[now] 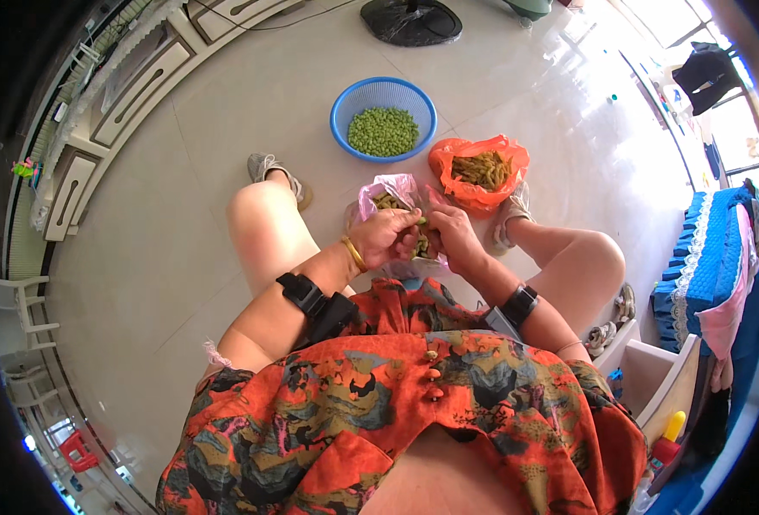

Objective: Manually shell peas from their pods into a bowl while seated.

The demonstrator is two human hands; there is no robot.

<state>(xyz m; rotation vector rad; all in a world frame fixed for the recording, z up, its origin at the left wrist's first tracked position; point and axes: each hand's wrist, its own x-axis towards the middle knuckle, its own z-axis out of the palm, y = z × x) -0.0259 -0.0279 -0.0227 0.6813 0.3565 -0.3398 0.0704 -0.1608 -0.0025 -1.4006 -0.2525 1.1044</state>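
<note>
My hands meet over a pink plastic bag (401, 184) that stands between my legs, with brownish-green pods inside. My left hand (383, 237), with a gold bangle at its wrist, is closed, thumb and fingertips pinching a small green bean pod (422, 221). Close against it, my right hand (453, 235) is closed too, its fingertips at the pod's other end. Beyond the bag, a blue mesh basket (338, 142) holds a heap of shelled green beans (383, 130). To its right, an orange-red plastic bag (517, 159) stands open, filled with yellowish-brown pods (482, 170).
My two feet in grey shoes flank the bags on the tiled floor (173, 283). A black round stand base (412, 23) is at the far side. Pale drawers (135, 94) line the left, a blue ruffled cover (697, 257) hangs at right, and an open drawer (654, 378) is near my right elbow.
</note>
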